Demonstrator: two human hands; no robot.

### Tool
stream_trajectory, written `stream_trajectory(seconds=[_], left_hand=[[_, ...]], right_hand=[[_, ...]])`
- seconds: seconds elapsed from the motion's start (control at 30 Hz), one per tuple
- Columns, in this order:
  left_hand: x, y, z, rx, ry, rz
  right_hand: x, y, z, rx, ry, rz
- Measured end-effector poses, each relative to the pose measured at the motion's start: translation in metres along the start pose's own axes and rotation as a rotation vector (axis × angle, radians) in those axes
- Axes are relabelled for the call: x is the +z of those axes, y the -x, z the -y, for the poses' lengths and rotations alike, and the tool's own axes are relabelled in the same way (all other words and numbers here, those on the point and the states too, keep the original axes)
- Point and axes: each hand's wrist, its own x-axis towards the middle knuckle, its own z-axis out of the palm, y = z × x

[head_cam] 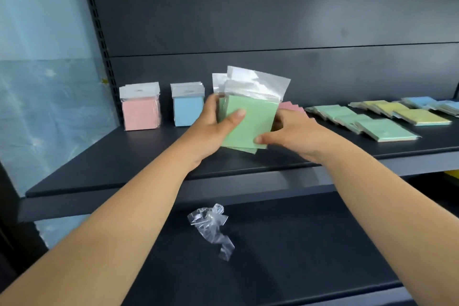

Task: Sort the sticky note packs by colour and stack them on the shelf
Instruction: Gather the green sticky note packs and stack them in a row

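Between both hands I hold a bunch of green sticky note packs [250, 119] in clear sleeves, upright above the dark shelf [99, 156]. My left hand [211, 126] grips their left edge, thumb across the front. My right hand [293, 131] holds the right side, thumb on the lower corner. A pink stack [140, 113] and a blue stack [187, 110] stand upright at the back left. Loose green packs [357, 122], yellow packs [407, 112] and blue packs [429, 103] lie flat on the right. A pink pack [290, 107] peeks out behind my right hand.
A crumpled clear plastic wrapper [211, 226] lies on the lower shelf [298, 243]. The shelf's dark back panel [273, 20] rises behind the packs. A slotted upright [101, 40] borders the left side, with a pale blue wall [44, 57] beyond it.
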Motion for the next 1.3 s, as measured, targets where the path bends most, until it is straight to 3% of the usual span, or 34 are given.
stream_trajectory(seconds=[0.1,0.27,0.43,0.63,0.73,0.97,1.3], left_hand=[[0.004,-0.019,0.012,-0.113,-0.033,0.025],[0.013,-0.033,0.033,-0.179,-0.163,0.103],[0.013,-0.044,0.033,-0.221,-0.082,0.029],[0.017,-0.046,0.049,-0.237,-0.368,0.049],[0.019,-0.067,0.042,-0.285,-0.289,-0.043],[0.011,-0.156,0.024,-0.154,-0.282,-0.375],[0.009,-0.196,0.081,-0.298,-0.257,-0.434]], right_hand=[[-0.006,-0.024,-0.019,0.054,0.153,0.02],[-0.015,-0.043,-0.04,0.082,-0.005,0.186],[-0.022,-0.055,-0.044,0.058,-0.078,0.141],[-0.019,-0.062,-0.055,0.021,0.042,0.127],[-0.025,-0.077,-0.051,0.06,-0.058,0.121],[-0.042,-0.158,-0.031,0.069,-0.283,-0.023],[-0.016,-0.225,-0.066,0.264,-0.343,0.065]])
